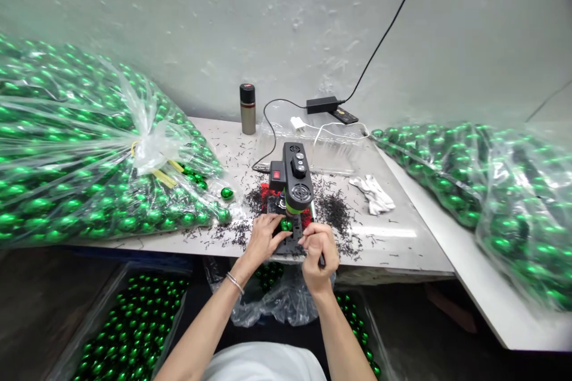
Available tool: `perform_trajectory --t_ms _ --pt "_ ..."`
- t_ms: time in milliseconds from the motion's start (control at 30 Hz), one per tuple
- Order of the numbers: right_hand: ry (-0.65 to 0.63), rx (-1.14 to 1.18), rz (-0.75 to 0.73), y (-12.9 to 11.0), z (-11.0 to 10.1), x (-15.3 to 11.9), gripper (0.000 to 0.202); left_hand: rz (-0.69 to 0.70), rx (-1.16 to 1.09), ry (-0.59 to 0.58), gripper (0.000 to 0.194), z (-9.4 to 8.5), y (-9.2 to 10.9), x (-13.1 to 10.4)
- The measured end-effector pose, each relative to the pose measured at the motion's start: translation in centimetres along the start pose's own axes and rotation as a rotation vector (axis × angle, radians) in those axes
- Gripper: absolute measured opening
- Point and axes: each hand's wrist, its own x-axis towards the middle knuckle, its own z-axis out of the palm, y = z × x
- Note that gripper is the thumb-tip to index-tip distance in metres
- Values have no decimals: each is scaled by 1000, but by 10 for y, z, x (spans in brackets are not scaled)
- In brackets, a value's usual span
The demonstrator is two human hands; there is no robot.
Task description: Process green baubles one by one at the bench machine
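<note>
A small black bench drill press with a red switch stands on the white table. Under its chuck sits a shiny green bauble, which my left hand pinches between thumb and fingers. My fingers hide part of the bauble. On the right side of the machine, my right hand is closed around the press's lever; its dark end shows below my fist. Black curly shavings lie around the base.
Big clear bags of green baubles stand at left and right. A single bauble, a white glove, a bottle and a power adapter are on the table. Below are more baubles.
</note>
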Motion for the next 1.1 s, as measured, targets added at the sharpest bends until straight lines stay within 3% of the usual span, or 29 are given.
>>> perform_trajectory --t_ms 300,533,667,767,1100 --pt "-17 26 -57 26 1 -23 25 -16 -26 -7 32 2 0 -2" --pt "60 -19 -109 43 9 -35 34 -11 -21 11 31 4 1 -4" --pt "-3 -37 -173 48 9 -33 33 -3 -27 15 31 4 1 -3" --pt "-42 -51 -182 45 4 -29 31 -11 -38 20 31 6 0 -3" --pt "71 19 51 2 1 11 39 -19 -76 23 32 8 -4 -1"
